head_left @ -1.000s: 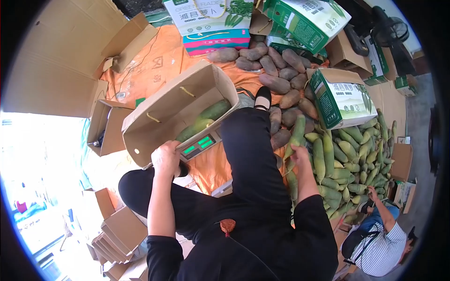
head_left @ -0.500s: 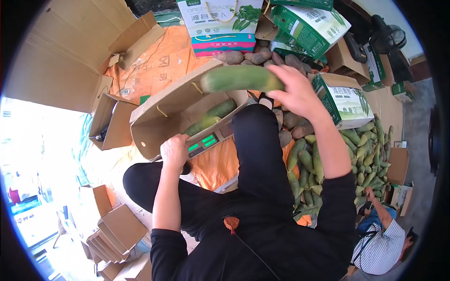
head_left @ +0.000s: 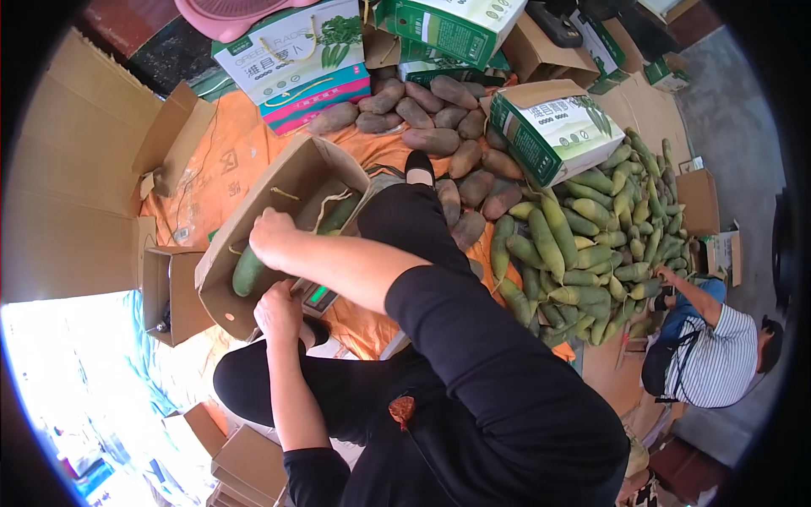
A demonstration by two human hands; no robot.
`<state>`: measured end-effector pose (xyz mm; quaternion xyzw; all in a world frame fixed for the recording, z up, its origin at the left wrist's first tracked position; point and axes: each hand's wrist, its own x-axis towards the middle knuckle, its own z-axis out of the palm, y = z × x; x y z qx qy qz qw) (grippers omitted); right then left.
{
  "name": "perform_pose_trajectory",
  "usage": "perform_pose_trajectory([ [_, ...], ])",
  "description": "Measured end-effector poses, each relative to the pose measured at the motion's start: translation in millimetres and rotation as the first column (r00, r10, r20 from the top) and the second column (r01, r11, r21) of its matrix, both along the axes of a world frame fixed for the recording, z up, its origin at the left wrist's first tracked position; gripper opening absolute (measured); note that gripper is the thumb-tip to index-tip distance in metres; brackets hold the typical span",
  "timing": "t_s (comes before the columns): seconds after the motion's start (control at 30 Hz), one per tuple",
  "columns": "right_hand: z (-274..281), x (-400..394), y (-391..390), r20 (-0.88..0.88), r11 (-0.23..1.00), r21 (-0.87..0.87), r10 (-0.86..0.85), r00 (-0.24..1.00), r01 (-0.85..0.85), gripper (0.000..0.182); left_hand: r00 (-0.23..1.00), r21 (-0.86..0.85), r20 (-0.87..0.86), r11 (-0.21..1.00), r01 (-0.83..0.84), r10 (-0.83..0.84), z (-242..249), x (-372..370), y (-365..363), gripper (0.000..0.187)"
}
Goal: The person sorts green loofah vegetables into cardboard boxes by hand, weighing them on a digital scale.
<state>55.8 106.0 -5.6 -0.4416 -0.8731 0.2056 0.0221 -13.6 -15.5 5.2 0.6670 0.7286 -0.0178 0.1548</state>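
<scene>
A long cardboard carton (head_left: pixel 221 269) with rope handles lies before me, by a digital scale with a lit green display (head_left: pixel 318 294). My right hand (head_left: pixel 274 239) reaches across into it, fingers closed round a green radish (head_left: pixel 247 272) at the carton's left end. At the other end lies another green radish (head_left: pixel 340 213), partly behind a rope handle (head_left: pixel 325 203). My left hand (head_left: pixel 279 313) is closed on the carton's near edge, its fingertips partly hidden.
A big heap of green radishes (head_left: pixel 591 245) spreads at the right, with reddish-brown roots (head_left: pixel 465 160) beyond my foot. Printed radish boxes (head_left: pixel 553 127) stand at the back. A co-worker in a striped shirt (head_left: pixel 718 355) reaches to the heap. Open cartons (head_left: pixel 173 291) stand left.
My right hand has carried the radish from above the carton's right end down into its left end. My left hand stays at the near edge. The view has shifted to the right.
</scene>
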Motion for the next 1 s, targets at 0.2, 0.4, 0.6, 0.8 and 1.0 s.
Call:
perform_pose_trajectory([
  [0.2, 7.5, 5.1, -2.8, -0.213, 0.991, -0.075, 0.094, 0.972, -0.113, 0.021, 0.999, -0.019, 0.033, 0.999, -0.031, 0.031, -0.5, -0.4, -1.8, 0.020],
  [0.4, 95.6, 137.3, 24.2, -0.480, 0.994, -0.106, -0.060, 0.875, 0.010, 0.031, 0.999, -0.037, 0.019, 0.999, -0.030, 0.031, -3.0, -0.4, 0.0, 0.019],
  [0.6, 5.8, 331.0, -1.0, -0.227, 0.731, -0.218, -0.682, 0.695, 0.646, 0.025, 0.999, 0.027, 0.027, 0.999, -0.039, 0.038, 0.4, 2.7, -0.4, 0.020],
  [0.8, -126.7, 485.2, -135.2, 0.306, 0.159, 0.014, -0.941, 0.147, 0.987, 0.043, 0.998, 0.006, 0.041, 0.999, -0.038, 0.038, -4.5, 0.8, -0.1, 0.018],
  [1.0, -144.4, 498.5, -217.7, 0.555, -0.120, 0.060, -0.821, -0.134, 0.991, 0.070, 0.999, -0.001, -0.026, 1.000, -0.022, 0.022, -2.6, 1.4, 0.2, 0.018],
])
